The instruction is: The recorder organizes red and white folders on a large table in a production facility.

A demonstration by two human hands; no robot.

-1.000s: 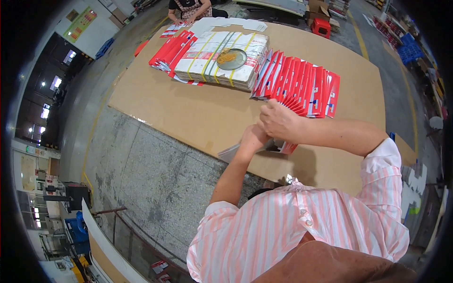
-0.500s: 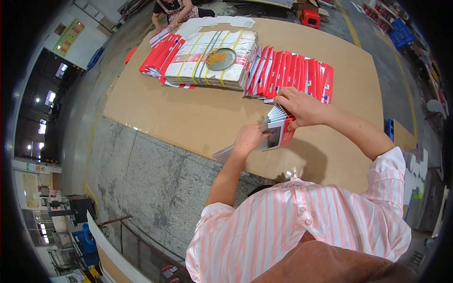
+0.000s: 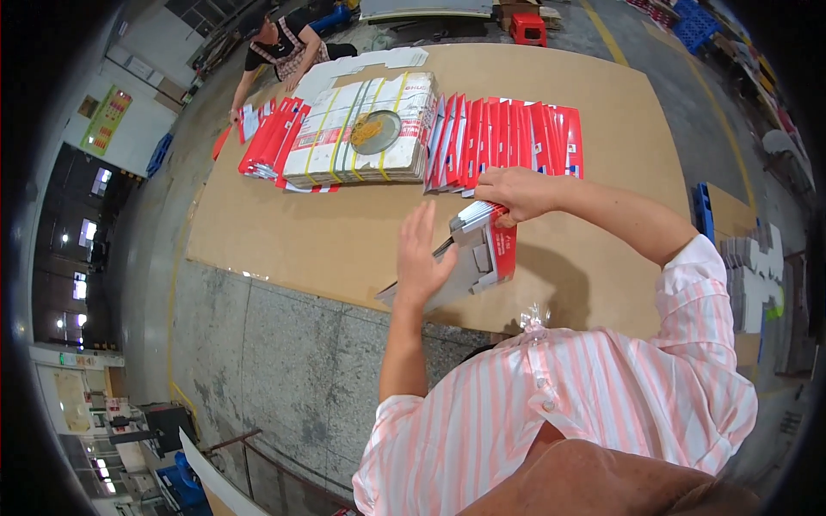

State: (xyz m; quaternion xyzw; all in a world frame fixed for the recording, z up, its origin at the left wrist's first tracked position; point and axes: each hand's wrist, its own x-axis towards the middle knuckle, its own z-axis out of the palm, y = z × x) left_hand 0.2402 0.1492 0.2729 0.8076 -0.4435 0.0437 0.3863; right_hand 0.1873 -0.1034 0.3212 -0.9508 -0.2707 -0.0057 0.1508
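Note:
A stack of flat folded cartons, grey-white with red ends, stands tilted on its edge near the front of the table. My right hand grips its upper red end, thumb on the near side and fingers over the top. Beside the stack's left face, my left hand is raised with fingers stretched upward and thumb apart, holding nothing. Whether its palm touches the cartons I cannot tell. Just beyond my right hand, a row of similar red and white folded cartons leans in overlapping order.
A thick strapped cardboard bundle sits on the brown tabletop, with a round dish of yellow rubber bands on it. More red cartons lie to its left. A co-worker reaches over the far left corner. A red stool stands behind.
My left hand has let go of the stack's left side and opened, fingers up. My right hand keeps its grip. The co-worker's arm now reaches out to the table's far left.

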